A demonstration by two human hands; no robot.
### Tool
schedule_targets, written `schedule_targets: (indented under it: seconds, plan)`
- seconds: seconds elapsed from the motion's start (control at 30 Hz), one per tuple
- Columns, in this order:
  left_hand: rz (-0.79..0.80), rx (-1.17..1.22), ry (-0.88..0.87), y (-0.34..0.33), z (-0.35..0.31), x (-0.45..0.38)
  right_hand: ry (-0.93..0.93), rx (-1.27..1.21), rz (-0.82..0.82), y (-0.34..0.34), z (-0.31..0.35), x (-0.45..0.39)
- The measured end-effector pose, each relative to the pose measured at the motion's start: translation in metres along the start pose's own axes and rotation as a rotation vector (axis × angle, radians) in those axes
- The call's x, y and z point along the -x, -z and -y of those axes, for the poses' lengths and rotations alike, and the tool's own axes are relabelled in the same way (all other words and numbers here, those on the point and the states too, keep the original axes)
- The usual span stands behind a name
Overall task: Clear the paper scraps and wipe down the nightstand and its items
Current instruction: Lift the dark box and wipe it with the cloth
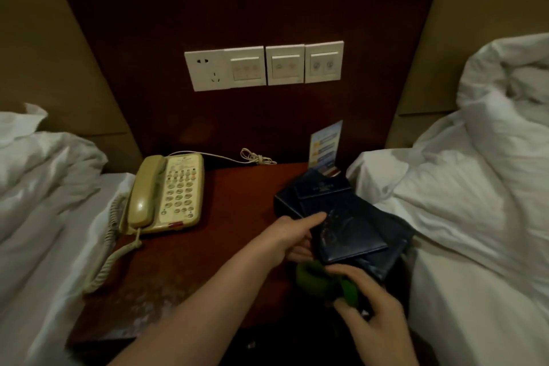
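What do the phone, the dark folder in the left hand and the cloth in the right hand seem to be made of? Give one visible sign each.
Phone: hard plastic, cream and slightly glossy, with moulded keys.
Dark folder: probably leather or imitation leather, navy, its smooth surface scuffed pale.
Cloth: soft green fabric, bunched and folded; the weave is too blurred to tell.

Looks like a hotel room: 2 beds with rumpled white bedding [463, 193] left and right, a nightstand [231, 202] between, a beige corded phone [166, 193] on it, and a switch panel [264, 65] on the far wall.
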State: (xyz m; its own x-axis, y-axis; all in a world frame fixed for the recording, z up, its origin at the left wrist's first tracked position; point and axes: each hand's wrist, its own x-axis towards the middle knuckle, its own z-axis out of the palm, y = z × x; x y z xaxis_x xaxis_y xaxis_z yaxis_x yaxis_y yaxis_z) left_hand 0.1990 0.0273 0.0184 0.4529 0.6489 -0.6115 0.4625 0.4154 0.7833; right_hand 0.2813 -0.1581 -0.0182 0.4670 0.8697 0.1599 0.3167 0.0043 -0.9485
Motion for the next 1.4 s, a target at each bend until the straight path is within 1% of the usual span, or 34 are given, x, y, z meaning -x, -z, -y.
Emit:
schedule_targets:
  seconds: [0.07,0.1,0.17,0.2,0.27,0.37,0.47,0.53,0.6,0.63,0.7,0.77,0.8,0.83,0.87,0.93,1.0,1.03,1.1,1.2,1.27,1.3,1.37,1.4]
  plan:
    - [-0.054,-0.052,-0.049,-0.009,0.006,0.003,-0.023,-0.09,-0.066,0.011,0.004,-0.002]
    - [-0.07,-0.04,-0.068,-0.011,0.012,0.002,-0.035,-0.129,-0.089,0.015,0.007,-0.005]
    - [-0.063,-0.007,-0.111,-0.009,0.02,-0.001,-0.079,-0.206,-0.094,0.022,0.014,-0.01]
    - [-0.091,0.003,-0.154,-0.002,0.026,0.0,-0.099,-0.249,-0.088,0.025,0.018,-0.012]
    - [-0.1,0.071,-0.242,0.015,0.033,0.008,-0.138,-0.357,-0.101,0.029,0.022,-0.016]
    - [-0.074,0.245,-0.321,0.039,0.045,0.023,-0.187,-0.55,-0.142,0.027,0.024,-0.02]
    - [-0.133,0.305,-0.422,0.059,0.061,0.044,-0.207,-0.692,-0.157,0.018,0.038,-0.025]
    - [-0.17,0.338,-0.439,0.071,0.073,0.06,-0.147,-0.615,-0.151,0.012,0.054,-0.03]
    - [-0.148,0.405,-0.431,0.079,0.085,0.078,-0.016,-0.401,-0.133,0.002,0.069,-0.035]
    - [-0.129,0.442,-0.417,0.079,0.089,0.085,0.063,-0.306,-0.093,-0.004,0.076,-0.039]
    - [-0.113,0.57,-0.34,0.075,0.092,0.101,0.178,-0.13,0.051,-0.025,0.086,-0.046]
    - [-0.058,0.775,-0.231,0.072,0.089,0.116,0.327,0.2,0.167,-0.053,0.086,-0.052]
    - [-0.031,0.856,-0.197,0.072,0.087,0.121,0.408,0.367,0.215,-0.065,0.082,-0.052]
    - [-0.015,0.933,-0.196,0.074,0.086,0.129,0.445,0.479,0.28,-0.076,0.079,-0.05]
    - [-0.011,1.001,-0.21,0.078,0.088,0.132,0.434,0.531,0.36,-0.082,0.079,-0.045]
    - [-0.009,1.059,-0.235,0.088,0.096,0.136,0.398,0.542,0.516,-0.09,0.077,-0.031]
    - [-0.014,1.038,-0.24,0.097,0.105,0.138,0.435,0.533,0.614,-0.093,0.072,-0.018]
    - [-0.03,1.014,-0.233,0.101,0.11,0.139,0.463,0.515,0.634,-0.095,0.072,-0.013]
    - [-0.085,0.975,-0.209,0.104,0.118,0.14,0.538,0.538,0.624,-0.104,0.073,-0.005]
    - [-0.141,0.945,-0.217,0.103,0.12,0.142,0.674,0.638,0.514,-0.12,0.082,0.001]
    - [-0.167,0.986,-0.222,0.105,0.121,0.143,0.707,0.619,0.422,-0.123,0.085,-0.004]
    - [-0.17,1.013,-0.239,0.108,0.121,0.142,0.693,0.593,0.363,-0.12,0.085,-0.01]
    - [-0.194,1.034,-0.301,0.116,0.123,0.141,0.601,0.552,0.252,-0.111,0.087,-0.022]
    - [-0.22,1.017,-0.327,0.12,0.123,0.14,0.558,0.54,0.222,-0.108,0.09,-0.025]
